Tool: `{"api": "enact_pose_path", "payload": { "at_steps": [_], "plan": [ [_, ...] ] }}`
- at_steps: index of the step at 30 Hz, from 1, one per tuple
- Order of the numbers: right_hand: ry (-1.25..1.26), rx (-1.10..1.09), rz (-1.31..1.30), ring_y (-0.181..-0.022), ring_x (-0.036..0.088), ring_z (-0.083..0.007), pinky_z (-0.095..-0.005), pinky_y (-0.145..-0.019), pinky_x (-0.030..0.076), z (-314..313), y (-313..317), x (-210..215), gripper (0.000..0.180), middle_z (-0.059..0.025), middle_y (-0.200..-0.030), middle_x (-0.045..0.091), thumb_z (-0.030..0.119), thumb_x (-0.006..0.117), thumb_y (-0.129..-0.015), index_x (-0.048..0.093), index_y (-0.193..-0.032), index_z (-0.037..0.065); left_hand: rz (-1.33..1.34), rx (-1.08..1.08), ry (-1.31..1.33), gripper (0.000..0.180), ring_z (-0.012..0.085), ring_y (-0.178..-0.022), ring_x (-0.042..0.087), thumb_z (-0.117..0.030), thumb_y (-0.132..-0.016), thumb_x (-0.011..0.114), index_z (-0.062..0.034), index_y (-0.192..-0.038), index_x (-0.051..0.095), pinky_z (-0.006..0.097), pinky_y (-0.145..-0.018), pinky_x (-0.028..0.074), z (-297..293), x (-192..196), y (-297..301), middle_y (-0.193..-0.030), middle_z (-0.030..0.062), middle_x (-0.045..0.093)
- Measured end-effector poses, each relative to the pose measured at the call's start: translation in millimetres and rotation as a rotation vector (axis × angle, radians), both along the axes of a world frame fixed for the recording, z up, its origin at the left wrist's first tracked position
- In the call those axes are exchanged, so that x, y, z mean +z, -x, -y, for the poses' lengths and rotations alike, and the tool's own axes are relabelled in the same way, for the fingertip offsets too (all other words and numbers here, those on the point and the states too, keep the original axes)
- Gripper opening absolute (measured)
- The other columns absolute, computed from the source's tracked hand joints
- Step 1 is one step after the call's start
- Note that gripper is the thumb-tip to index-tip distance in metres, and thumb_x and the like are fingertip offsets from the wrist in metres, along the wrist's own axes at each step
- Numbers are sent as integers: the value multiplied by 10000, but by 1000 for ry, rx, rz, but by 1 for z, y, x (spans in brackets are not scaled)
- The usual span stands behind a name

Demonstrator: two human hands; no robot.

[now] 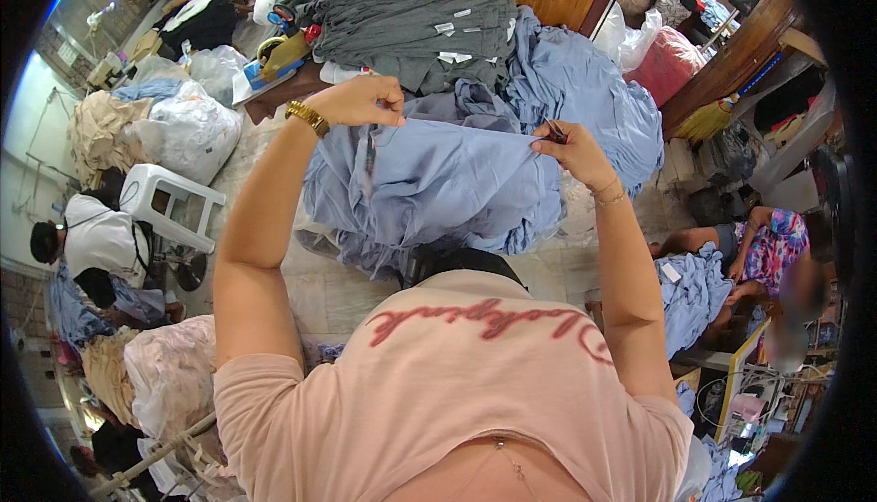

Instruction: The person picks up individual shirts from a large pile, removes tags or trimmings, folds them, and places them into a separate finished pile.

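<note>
A piece of light blue cloth is stretched between my two hands, its upper edge pulled nearly straight. My left hand, with a gold watch on the wrist, is closed and pinches the cloth's left end. At the right end, my right hand grips the edge between thumb and fingers. A small dark tool also sits in that hand; its kind is too small to make out. Under the stretched piece lies a heap of the same blue cloth. Something narrow and dark, blurred, shows below my left hand.
Beyond my hands rises a large stack of dark grey garments with white tags. More blue cloth is piled at the right. A white plastic stool and stuffed clear bags stand left. People work at both sides; one handles blue cloth.
</note>
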State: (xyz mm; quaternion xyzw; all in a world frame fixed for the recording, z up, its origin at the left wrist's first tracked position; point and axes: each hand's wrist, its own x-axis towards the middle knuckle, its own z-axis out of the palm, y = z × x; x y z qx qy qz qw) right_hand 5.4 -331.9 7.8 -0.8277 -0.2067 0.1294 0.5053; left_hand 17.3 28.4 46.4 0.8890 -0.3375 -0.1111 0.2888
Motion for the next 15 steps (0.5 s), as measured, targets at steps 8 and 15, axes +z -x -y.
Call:
{"api": "enact_pose_path", "payload": {
  "at_steps": [8, 15],
  "plan": [
    [-1, -47, -83, -485, 364, -27, -192, -430, 301, -8, -8, -6, 165, 57, -596, 477, 169, 646, -767, 620, -857, 33, -46, -20, 165, 256, 176, -890, 537, -157, -670, 700, -23, -724, 489, 287, -821, 393, -6, -10, -1, -794, 57, 577],
    [-153, -118, -261, -442, 381, -43, -197, -412, 305, -19, -24, -28, 187, 35, -577, 474, 167, 625, -778, 601, -905, 32, 359, 332, 168, 186, 204, -862, 565, -86, -688, 637, -58, -862, 578, 282, -763, 435, -6, -13, 3, -972, 118, 562]
  ]
}}
